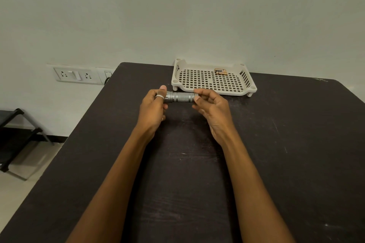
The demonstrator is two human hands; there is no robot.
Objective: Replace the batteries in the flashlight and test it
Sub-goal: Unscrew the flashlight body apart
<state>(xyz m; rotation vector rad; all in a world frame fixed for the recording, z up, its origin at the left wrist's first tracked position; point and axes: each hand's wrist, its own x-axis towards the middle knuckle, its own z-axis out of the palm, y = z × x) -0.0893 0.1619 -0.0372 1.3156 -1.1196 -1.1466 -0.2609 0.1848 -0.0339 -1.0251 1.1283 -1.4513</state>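
Note:
A short silver flashlight (180, 97) with a knurled barrel is held level above the dark table (276, 144), between both hands. My left hand (153, 107), with a ring on one finger, grips its wider head end on the left. My right hand (211, 105) pinches the tail end between thumb and fingertips. A few black-and-gold batteries (220, 71) lie together at the back of a beige perforated tray (214, 89), just beyond the hands.
The tray stands against the wall at the table's far edge. A wall socket panel (76, 75) sits to the left of the table. A black folding stand (17, 134) is on the floor at the far left.

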